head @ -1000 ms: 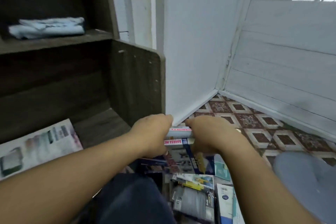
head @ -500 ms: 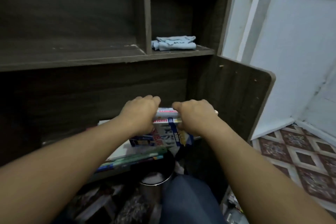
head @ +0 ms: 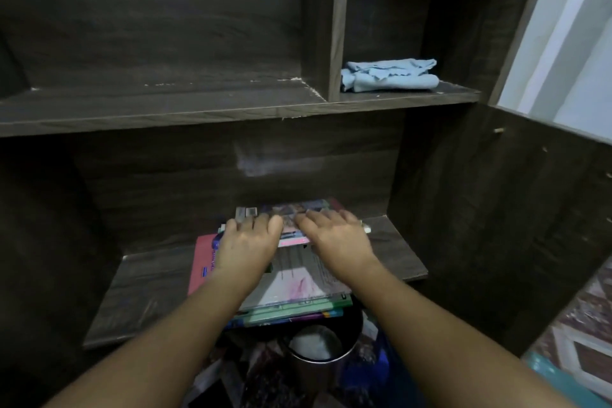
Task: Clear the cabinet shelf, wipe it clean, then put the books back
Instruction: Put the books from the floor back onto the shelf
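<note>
- The dark wood cabinet (head: 165,26) fills most of the view, with a white wall (head: 583,60) beside it on the right and patterned floor tiles (head: 579,325) at the lower right.
- The lower shelf (head: 149,291) carries the stack of books (head: 298,285), which lies flat near the middle. Its near end juts over the shelf's front edge.
- A pink book (head: 202,262) sticks out on the left side of the stack, and green and blue edges show at the near end.
- The upper shelf (head: 198,113) has 2 compartments split by an upright board.
- The left hand (head: 246,243) lies palm down on the far part of the stack, fingers stretched out and grasping nothing.
- The right hand (head: 336,240) lies just beside it in the same way, flat and released, pressing on the top books (head: 291,209).
- A folded blue cloth (head: 390,76) rests in the right upper compartment.
- A round metal pot (head: 318,344) stands below the stack's near end.
</note>
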Demonstrator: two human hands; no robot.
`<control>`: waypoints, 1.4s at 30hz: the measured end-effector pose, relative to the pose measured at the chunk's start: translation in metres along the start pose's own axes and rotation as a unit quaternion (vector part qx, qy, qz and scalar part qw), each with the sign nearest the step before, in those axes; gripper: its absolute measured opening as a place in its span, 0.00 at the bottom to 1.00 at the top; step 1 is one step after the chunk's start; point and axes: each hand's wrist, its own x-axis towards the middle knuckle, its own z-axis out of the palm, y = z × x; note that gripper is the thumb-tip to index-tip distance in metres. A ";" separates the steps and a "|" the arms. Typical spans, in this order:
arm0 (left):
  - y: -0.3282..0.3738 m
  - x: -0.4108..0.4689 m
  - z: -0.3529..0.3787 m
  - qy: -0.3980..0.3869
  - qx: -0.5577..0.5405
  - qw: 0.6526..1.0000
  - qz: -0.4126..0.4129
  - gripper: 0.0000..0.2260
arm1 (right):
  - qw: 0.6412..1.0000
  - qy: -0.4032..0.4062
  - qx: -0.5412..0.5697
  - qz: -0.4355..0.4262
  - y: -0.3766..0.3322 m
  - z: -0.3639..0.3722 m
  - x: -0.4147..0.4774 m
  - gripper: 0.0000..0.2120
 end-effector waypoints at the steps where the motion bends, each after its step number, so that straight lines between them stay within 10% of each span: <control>1: 0.003 -0.008 0.012 -0.021 0.006 1.000 0.005 0.09 | 1.000 -0.029 0.001 0.001 -0.006 0.011 -0.003 0.30; 6: 0.018 -0.026 0.054 -0.220 -0.041 0.975 -0.018 0.17 | 0.966 -0.253 0.027 0.044 -0.019 0.064 -0.018 0.36; 14: 0.017 -0.002 0.053 -0.392 -0.009 0.920 -0.019 0.33 | 0.946 -0.319 0.048 0.042 -0.011 0.056 -0.005 0.41; 28: 0.129 0.020 -0.049 -0.091 -0.169 0.974 0.122 0.23 | 0.954 -0.208 -0.013 0.217 0.067 -0.068 -0.128 0.19; 42: 0.332 -0.004 -0.145 -0.173 -0.292 0.886 0.314 0.10 | 0.837 -0.347 -0.041 0.420 0.167 -0.116 -0.360 0.13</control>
